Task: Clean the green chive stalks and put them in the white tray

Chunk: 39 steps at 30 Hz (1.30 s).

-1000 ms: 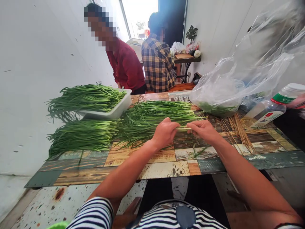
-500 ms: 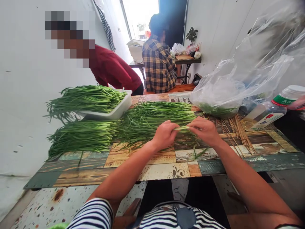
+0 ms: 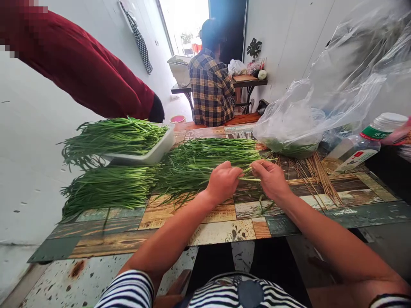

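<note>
My left hand [image 3: 224, 182] is closed around several garlic chives, whose pale stem ends [image 3: 252, 179] stick out to its right. Close beside it, my right hand [image 3: 270, 176] pinches at a stem with thumb and forefinger. Just beyond both hands a loose pile of garlic chives [image 3: 208, 149] lies across the table. To the left is a neater bundle of chives [image 3: 112, 186] on the tabletop. Behind that bundle, more chives [image 3: 125, 134] are heaped in a white plastic tray [image 3: 160, 149], leaves hanging over its left side.
Bamboo skewers [image 3: 321, 179] lie at the right, beside a clear plastic bag [image 3: 292, 124] with greens inside. A plastic bottle [image 3: 366, 141] leans behind them. A person in dark red [image 3: 96, 72] is at the left; another in a plaid shirt [image 3: 210, 85] sits farther back.
My hands have parted slightly, and the stems between them now spread apart. The person in dark red has shifted left and nearer. The view has turned a little.
</note>
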### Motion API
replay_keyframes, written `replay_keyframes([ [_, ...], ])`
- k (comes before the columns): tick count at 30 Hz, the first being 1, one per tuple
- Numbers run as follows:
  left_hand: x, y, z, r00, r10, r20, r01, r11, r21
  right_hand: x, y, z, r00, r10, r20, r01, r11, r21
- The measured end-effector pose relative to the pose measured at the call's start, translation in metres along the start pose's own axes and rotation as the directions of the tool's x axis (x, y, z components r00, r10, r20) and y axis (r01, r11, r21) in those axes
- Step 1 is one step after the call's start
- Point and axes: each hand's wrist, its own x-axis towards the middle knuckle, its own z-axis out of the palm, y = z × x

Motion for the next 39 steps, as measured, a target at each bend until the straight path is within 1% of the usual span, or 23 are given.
replay_keyframes([
  [3, 0.001, 0.003, 0.001, 0.999, -0.030, 0.011, 0.030, 0.999, -0.028, 0.001, 0.003, 0.001, 0.999, 0.029, -0.020, -0.027, 0.997, 0.068],
  [5, 0.001, 0.004, 0.001, 0.999, -0.036, 0.017, 0.037, 0.998, -0.046, 0.005, 0.006, -0.002, 0.999, 0.018, -0.046, -0.014, 0.996, 0.083],
  [9, 0.000, 0.003, 0.000, 0.999, -0.042, -0.017, 0.041, 0.997, -0.069, 0.022, 0.006, -0.023, 0.990, -0.073, -0.117, 0.083, 0.993, 0.081],
  [11, -0.002, 0.000, 0.001, 0.998, -0.065, -0.026, 0.063, 0.995, -0.074, 0.027, -0.002, -0.036, 0.990, -0.095, -0.105, 0.099, 0.994, 0.040],
  [12, -0.003, -0.001, 0.002, 0.997, -0.078, -0.028, 0.076, 0.994, -0.077, 0.028, -0.008, -0.041, 0.994, -0.086, -0.071, 0.086, 0.996, 0.000],
  [13, -0.004, -0.002, 0.003, 0.996, -0.089, -0.032, 0.086, 0.993, -0.079, 0.027, -0.013, -0.045, 0.998, -0.065, -0.013, 0.064, 0.996, -0.060],
  [14, -0.004, -0.003, 0.004, 0.995, -0.094, -0.039, 0.090, 0.993, -0.080, 0.025, -0.019, -0.048, 0.997, -0.028, 0.078, 0.039, 0.989, -0.143],
  [15, -0.005, -0.004, 0.004, 0.995, -0.093, -0.047, 0.089, 0.993, -0.079, 0.021, -0.024, -0.049, 0.981, 0.021, 0.194, 0.028, 0.969, -0.245],
  [16, -0.005, -0.004, 0.005, 0.994, -0.090, -0.055, 0.086, 0.993, -0.076, 0.018, -0.028, -0.050, 0.947, 0.078, 0.311, 0.039, 0.935, -0.353],
  [17, -0.005, -0.004, 0.005, 0.994, -0.086, -0.064, 0.081, 0.994, -0.072, 0.015, -0.031, -0.049, 0.906, 0.134, 0.402, 0.069, 0.890, -0.450],
  [18, -0.005, -0.004, 0.005, 0.994, -0.082, -0.071, 0.077, 0.995, -0.070, 0.012, -0.033, -0.048, 0.871, 0.178, 0.457, 0.103, 0.844, -0.526],
  [19, -0.005, -0.004, 0.005, 0.994, -0.079, -0.078, 0.074, 0.995, -0.071, 0.011, -0.034, -0.046, 0.855, 0.206, 0.477, 0.128, 0.806, -0.577],
  [20, -0.005, -0.004, 0.004, 0.993, -0.080, -0.084, 0.074, 0.994, -0.076, 0.010, -0.034, -0.045, 0.858, 0.214, 0.468, 0.136, 0.782, -0.608],
  [22, -0.006, -0.005, 0.004, 0.992, -0.090, -0.083, 0.082, 0.992, -0.092, 0.010, -0.033, -0.042, 0.892, 0.197, 0.407, 0.109, 0.780, -0.617],
  [26, -0.007, -0.006, 0.004, 0.992, -0.120, -0.048, 0.112, 0.984, -0.140, 0.010, -0.032, -0.037, 0.958, 0.151, 0.244, 0.005, 0.842, -0.539],
  [28, -0.007, -0.007, 0.005, 0.991, -0.127, -0.036, 0.120, 0.979, -0.166, 0.009, -0.030, -0.035, 0.976, 0.104, 0.194, 0.004, 0.873, -0.487],
  [31, -0.007, -0.008, 0.005, 0.991, -0.136, 0.002, 0.133, 0.969, -0.207, 0.008, -0.027, -0.033, 0.979, -0.015, 0.205, 0.106, 0.892, -0.440],
  [34, -0.006, -0.009, 0.003, 0.988, -0.145, 0.049, 0.152, 0.952, -0.265, 0.009, -0.022, -0.033, 0.969, -0.113, 0.221, 0.208, 0.858, -0.470],
  [36, -0.005, -0.009, 0.002, 0.986, -0.153, 0.071, 0.168, 0.936, -0.309, 0.011, -0.018, -0.035, 0.974, -0.157, 0.162, 0.220, 0.822, -0.526],
  [39, -0.004, -0.009, 0.002, 0.979, -0.180, 0.095, 0.203, 0.911, -0.360, 0.017, -0.014, -0.042, 0.982, -0.188, 0.024, 0.167, 0.800, -0.576],
])
